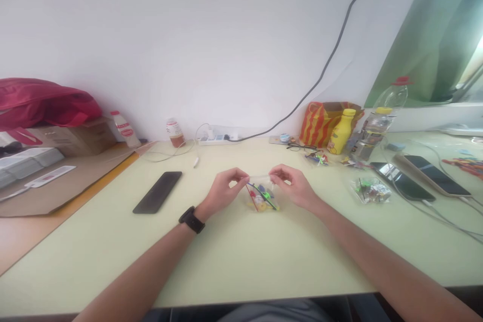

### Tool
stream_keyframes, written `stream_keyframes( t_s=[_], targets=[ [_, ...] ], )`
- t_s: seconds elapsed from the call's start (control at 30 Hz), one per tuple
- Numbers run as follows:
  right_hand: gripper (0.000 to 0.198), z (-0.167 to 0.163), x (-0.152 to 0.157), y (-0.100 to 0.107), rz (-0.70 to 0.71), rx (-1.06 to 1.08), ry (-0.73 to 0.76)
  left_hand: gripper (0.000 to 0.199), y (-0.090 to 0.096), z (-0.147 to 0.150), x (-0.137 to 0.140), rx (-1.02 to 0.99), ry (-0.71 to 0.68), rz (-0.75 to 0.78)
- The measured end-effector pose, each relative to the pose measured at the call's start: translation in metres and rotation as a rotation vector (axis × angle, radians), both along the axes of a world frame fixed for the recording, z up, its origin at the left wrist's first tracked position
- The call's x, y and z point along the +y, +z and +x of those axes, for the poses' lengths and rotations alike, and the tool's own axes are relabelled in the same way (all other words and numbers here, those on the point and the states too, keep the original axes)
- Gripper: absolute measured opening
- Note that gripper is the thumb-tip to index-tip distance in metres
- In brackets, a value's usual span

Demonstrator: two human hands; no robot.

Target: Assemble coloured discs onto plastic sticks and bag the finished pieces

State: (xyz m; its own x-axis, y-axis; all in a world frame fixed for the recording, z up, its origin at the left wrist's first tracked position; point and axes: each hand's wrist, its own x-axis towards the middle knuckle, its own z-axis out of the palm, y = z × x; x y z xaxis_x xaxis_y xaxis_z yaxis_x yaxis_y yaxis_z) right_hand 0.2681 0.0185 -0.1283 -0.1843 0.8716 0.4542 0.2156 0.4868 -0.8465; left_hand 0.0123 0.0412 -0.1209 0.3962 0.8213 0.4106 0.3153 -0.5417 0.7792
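Note:
A small clear plastic bag (261, 200) with colourful little parts inside, red, green, blue and yellow, is at the middle of the pale green table (241, 256). My left hand (227, 187) pinches its upper left corner between thumb and fingers. On the other side, my right hand (293, 185) grips the upper right corner the same way. The bag's top edge is stretched between both hands, and the parts lie low in it. Whether the bag's mouth is parted I cannot tell. A black watch (192, 219) is on my left wrist.
Left of my hands lies a black phone (157, 192). To the right are another parts bag (370, 190) and two phones on cables (403, 181). Behind stand a yellow bottle (341, 132), a striped bag (316, 126), a power strip (218, 140) and a labelled bottle (175, 133).

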Motion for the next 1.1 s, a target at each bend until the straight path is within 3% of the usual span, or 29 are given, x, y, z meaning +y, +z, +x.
stream_keyframes(
  t_s=[0.33,0.47,0.63,0.73,1.1],
  targets=[
    [0.019,0.000,0.003,-0.006,-0.039,0.121,0.017,0.005,-0.008,0.004,-0.002,-0.048,-0.025,0.076],
    [0.016,-0.001,0.002,-0.008,-0.041,0.140,0.001,0.013,-0.009,0.005,-0.004,-0.046,-0.017,0.091],
    [0.014,0.000,0.004,-0.009,0.030,0.118,-0.037,0.006,-0.007,0.006,-0.009,-0.080,-0.053,0.047],
    [0.014,0.001,0.005,-0.010,0.041,0.130,-0.042,0.015,-0.007,0.007,-0.010,-0.167,-0.050,0.009],
    [0.018,-0.001,0.002,-0.007,-0.029,0.173,-0.015,0.019,-0.007,0.010,-0.007,-0.263,-0.060,-0.169]
  ],
)
